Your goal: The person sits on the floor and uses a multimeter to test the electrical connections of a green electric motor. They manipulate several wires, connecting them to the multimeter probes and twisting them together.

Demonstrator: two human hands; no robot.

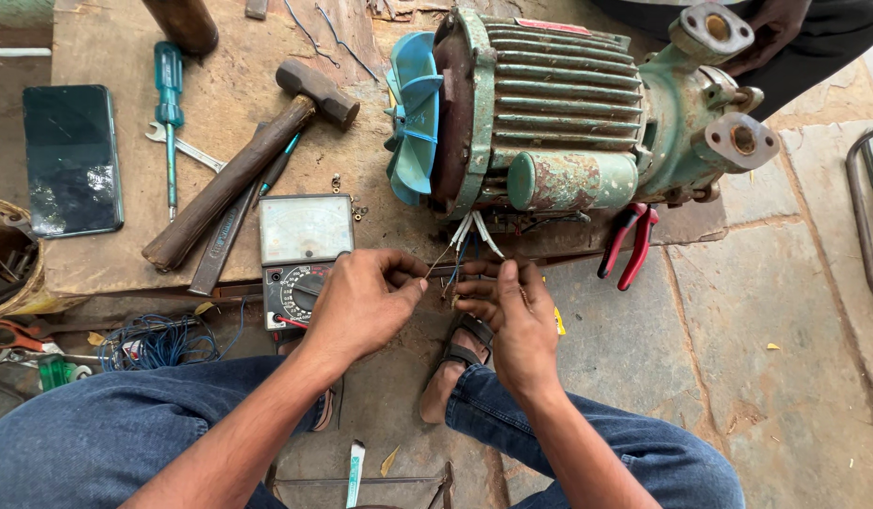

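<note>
A green, rusty electric pump motor (559, 113) with a blue fan (416, 118) lies on a low wooden board (220, 85). Thin white and blue wires (467, 234) hang from its underside. My left hand (361, 303) pinches a wire end just below the board's edge. My right hand (510, 311) holds other wire ends close beside it, fingers curled. An analog multimeter (303, 253) lies right behind my left hand.
On the board lie a hammer (248, 165), a blue-handled screwdriver (169, 104), a spanner, a metal file and a dark phone (71, 158). Red pliers (630, 247) hang at the board's edge. Blue wire coils (158, 341) lie on the floor. Another person's hand (771, 33) rests by the pump.
</note>
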